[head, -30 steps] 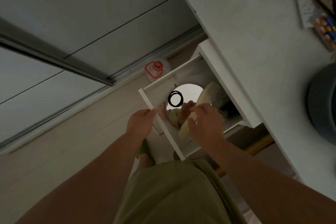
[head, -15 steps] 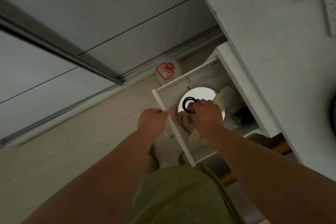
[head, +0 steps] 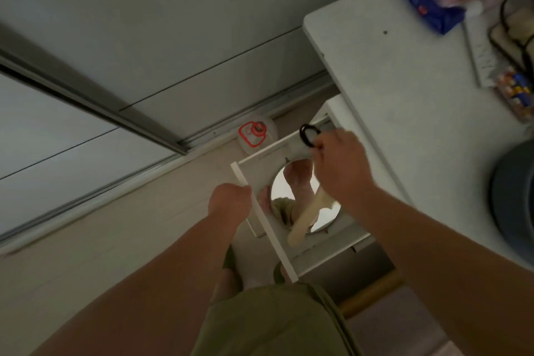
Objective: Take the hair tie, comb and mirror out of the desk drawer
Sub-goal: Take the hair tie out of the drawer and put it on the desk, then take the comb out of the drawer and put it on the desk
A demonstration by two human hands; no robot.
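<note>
The white desk drawer (head: 264,225) stands pulled out below the desk edge. My left hand (head: 229,202) grips its front panel. My right hand (head: 341,165) is raised above the drawer and pinches a black hair tie (head: 308,135), which hangs in the air over the drawer's far side. Inside the drawer lies a round mirror (head: 281,186) that reflects my hand. A cream comb (head: 304,221) rests across the mirror, its upper end hidden behind my right hand.
The white desk top (head: 404,89) runs along the right, with a blue packet (head: 424,6), a power strip (head: 481,58), a box of small coloured items (head: 515,92) and a dark round container (head: 514,199). A clear jug with a red handle (head: 254,136) stands on the floor beyond the drawer.
My right hand went from the mirror, closed on the hair tie and lifted it up out of the drawer. My left hand stayed on the drawer front.
</note>
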